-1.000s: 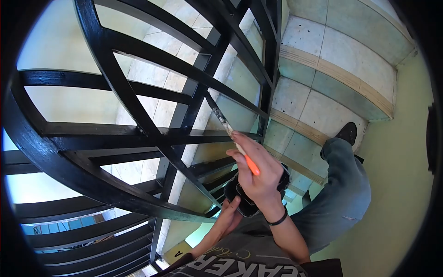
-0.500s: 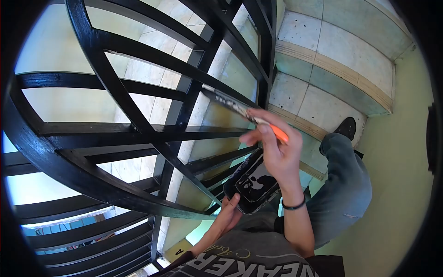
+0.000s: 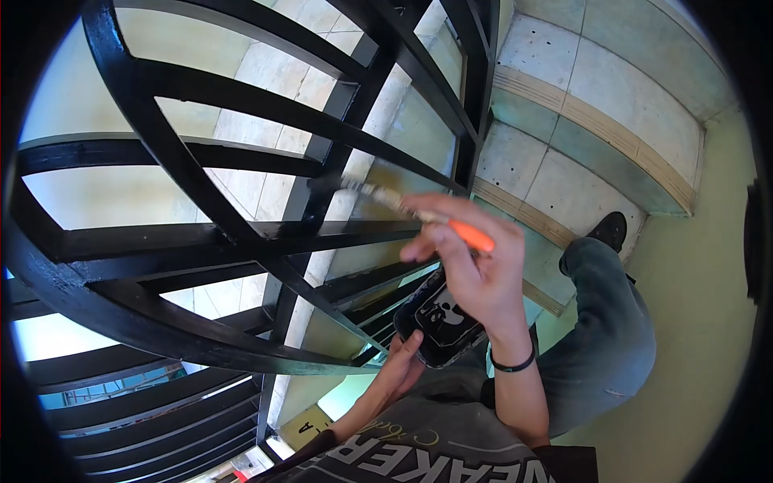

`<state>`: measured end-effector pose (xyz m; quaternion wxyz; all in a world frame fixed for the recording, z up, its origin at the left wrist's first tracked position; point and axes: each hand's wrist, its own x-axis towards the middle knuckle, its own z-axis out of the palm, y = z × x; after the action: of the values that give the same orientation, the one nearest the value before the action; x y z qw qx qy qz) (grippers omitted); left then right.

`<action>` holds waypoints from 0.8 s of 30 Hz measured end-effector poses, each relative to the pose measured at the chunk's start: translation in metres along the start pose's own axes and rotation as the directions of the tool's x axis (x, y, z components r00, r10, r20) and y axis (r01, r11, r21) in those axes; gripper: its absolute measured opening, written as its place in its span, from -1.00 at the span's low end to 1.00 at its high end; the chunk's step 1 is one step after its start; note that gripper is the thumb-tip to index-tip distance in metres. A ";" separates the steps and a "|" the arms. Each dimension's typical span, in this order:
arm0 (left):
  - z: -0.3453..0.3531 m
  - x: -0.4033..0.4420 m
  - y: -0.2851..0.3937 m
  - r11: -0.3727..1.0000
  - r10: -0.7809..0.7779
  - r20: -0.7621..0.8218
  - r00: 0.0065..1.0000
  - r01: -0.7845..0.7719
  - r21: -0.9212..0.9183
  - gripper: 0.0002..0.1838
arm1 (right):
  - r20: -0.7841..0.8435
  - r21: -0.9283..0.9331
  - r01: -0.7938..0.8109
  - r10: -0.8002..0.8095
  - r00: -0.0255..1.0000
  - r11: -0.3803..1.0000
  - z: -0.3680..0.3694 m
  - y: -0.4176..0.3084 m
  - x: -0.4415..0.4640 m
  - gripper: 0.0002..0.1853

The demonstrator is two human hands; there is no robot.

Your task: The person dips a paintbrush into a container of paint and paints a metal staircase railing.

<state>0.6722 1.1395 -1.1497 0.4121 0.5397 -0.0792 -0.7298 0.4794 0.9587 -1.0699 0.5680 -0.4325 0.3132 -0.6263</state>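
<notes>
My right hand (image 3: pixel 487 270) is closed around a paintbrush (image 3: pixel 471 235) with an orange handle end. Its bristles, smeared by motion, are at an upright bar of the black metal railing (image 3: pixel 310 235); whether they touch it I cannot tell. Lower down, my left hand (image 3: pixel 400 366) grips the near edge of a dark paint tray (image 3: pixel 443 342), thumb over the rim. Glossy black paint with pale reflections shows inside the tray. My right hand and wrist cover part of the tray's far side.
Tiled stairs (image 3: pixel 515 165) with ribbed tan nosings climb at the upper right, beside a pale wall (image 3: pixel 692 322). My shoe (image 3: pixel 609 231) rests on a step. Curved and crossing railing bars fill the left side, with pale tiled floor beyond them.
The brush has swung left and slightly down, its bristles now at the upright bar. My left hand still holds the tray in nearly the same place. The view has shifted slightly.
</notes>
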 end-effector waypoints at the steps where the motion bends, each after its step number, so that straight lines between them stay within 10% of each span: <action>1: 0.002 0.002 0.000 0.999 -0.001 -0.002 1.000 0.001 -0.032 -0.22 | -0.029 -0.038 0.018 -0.019 0.999 0.999 -0.002 0.001 0.003 -0.76; 16: 0.017 0.014 0.004 1.000 0.015 -0.005 1.000 -0.015 0.022 -0.14 | 0.188 -0.124 0.134 -0.109 0.976 0.983 -0.005 0.000 0.003 -0.76; 24: 0.024 0.008 0.003 0.997 0.046 -0.027 0.999 -0.048 -0.057 -0.28 | 0.137 0.134 0.000 -0.018 0.990 0.991 -0.005 -0.003 0.006 -0.74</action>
<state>0.6528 1.1240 -1.1439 0.4456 0.5350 -0.0653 -0.7148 0.4741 0.9526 -1.0685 0.6132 -0.4372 0.2282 -0.6171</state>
